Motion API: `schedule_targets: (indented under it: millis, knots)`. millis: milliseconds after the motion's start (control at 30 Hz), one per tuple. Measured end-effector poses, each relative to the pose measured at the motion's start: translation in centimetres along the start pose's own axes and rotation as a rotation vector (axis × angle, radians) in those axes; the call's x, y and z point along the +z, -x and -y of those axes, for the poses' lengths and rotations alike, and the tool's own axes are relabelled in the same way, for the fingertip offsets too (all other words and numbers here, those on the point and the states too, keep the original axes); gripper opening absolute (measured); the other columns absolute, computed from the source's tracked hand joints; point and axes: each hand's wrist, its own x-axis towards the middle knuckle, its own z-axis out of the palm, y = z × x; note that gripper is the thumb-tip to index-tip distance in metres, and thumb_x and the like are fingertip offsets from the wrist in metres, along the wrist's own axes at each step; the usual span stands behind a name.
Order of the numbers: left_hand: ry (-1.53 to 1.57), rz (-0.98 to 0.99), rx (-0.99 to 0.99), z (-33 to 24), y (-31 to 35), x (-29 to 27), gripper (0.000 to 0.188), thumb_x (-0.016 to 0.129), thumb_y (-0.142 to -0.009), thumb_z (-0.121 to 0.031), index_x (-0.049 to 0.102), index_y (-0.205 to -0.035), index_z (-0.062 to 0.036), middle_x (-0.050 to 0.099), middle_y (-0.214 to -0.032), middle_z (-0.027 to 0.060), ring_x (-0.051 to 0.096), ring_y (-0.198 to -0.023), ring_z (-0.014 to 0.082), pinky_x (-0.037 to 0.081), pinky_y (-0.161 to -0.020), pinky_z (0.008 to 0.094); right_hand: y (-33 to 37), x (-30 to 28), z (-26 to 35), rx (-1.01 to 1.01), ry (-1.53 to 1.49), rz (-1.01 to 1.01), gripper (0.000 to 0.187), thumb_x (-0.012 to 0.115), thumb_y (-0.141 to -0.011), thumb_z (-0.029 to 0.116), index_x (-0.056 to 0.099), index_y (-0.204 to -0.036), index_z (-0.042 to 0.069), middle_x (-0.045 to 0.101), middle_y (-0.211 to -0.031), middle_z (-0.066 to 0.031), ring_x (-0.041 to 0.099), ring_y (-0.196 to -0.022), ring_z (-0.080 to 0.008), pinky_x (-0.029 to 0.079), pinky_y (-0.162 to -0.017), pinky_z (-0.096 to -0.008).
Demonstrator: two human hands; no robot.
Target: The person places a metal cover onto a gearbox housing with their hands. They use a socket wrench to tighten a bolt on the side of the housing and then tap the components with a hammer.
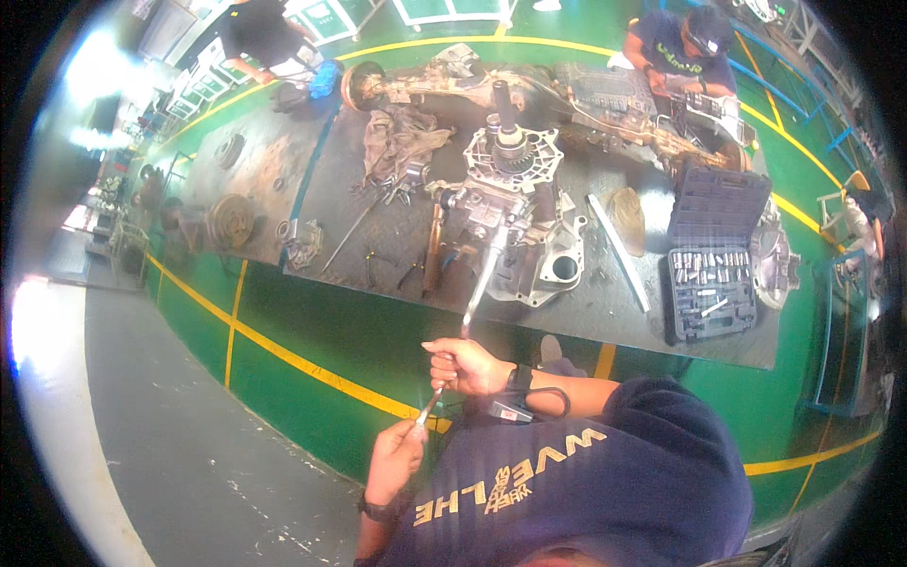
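A long silver metal bar (pixel 483 283) slants from the opened gearbox (pixel 510 203) down to my hands. My right hand (pixel 465 367) is wrapped round its near part, just past the bench edge. Lower and to the left, my left hand (pixel 395 458) pinches the near end of what looks like the same bar; whether it is one piece is hidden behind my right fist. The bar's far end meets the gearbox housing, but how it joins cannot be made out. An upright shaft with gears (pixel 508 132) stands on the gearbox's far side.
On the dark workbench (pixel 364 302) lie a socket set (pixel 710 283) in its case, a flat metal strip (pixel 619 253), a brown rag (pixel 402 146) and an axle (pixel 435 90). One co-worker (pixel 682 52) bends over the far right; another (pixel 260 42) stands far left.
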Motion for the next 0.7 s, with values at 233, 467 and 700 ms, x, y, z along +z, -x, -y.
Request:
schedule_targets:
  millis: [233, 467, 700]
  knots:
    - [0.400, -0.051, 0.086, 4.0, -3.1, -4.0, 0.033, 0.050, -0.109, -0.031, 0.058, -0.095, -0.0029, 0.035, -0.058, -0.0081, 0.028, -0.043, 0.0019, 0.022, -0.040, 0.0208, 2.0, 3.9, 1.2, -0.110, 0.142, 0.012, 0.052, 0.050, -0.104, 0.054, 0.045, -0.071, 0.014, 0.035, -0.059, 0.0039, 0.041, -0.057, -0.0159, 0.045, -0.069, -0.0388]
    - [0.351, 0.057, 0.089, 5.1, -6.1, -3.3, 0.037, 0.048, -0.110, -0.035, 0.058, -0.094, -0.0021, 0.033, -0.057, -0.0086, 0.026, -0.042, 0.0021, 0.020, -0.039, 0.0218, 4.0, 2.7, 1.6, -0.181, 0.169, -0.127, 0.057, 0.040, -0.105, 0.061, 0.041, -0.070, 0.016, 0.035, -0.058, 0.0022, 0.040, -0.057, -0.0187, 0.042, -0.069, -0.0406]
    - [0.371, 0.086, 0.134, 4.0, -9.2, -4.9, 0.039, 0.049, -0.108, -0.039, 0.057, -0.094, -0.0031, 0.034, -0.055, -0.0078, 0.026, -0.039, 0.0032, 0.020, -0.038, 0.0226, 0.9, 3.1, 3.6, -0.262, 0.219, -0.125, 0.051, 0.044, -0.104, 0.058, 0.038, -0.073, 0.018, 0.033, -0.059, 0.0037, 0.039, -0.058, -0.0178, 0.041, -0.070, -0.0403]
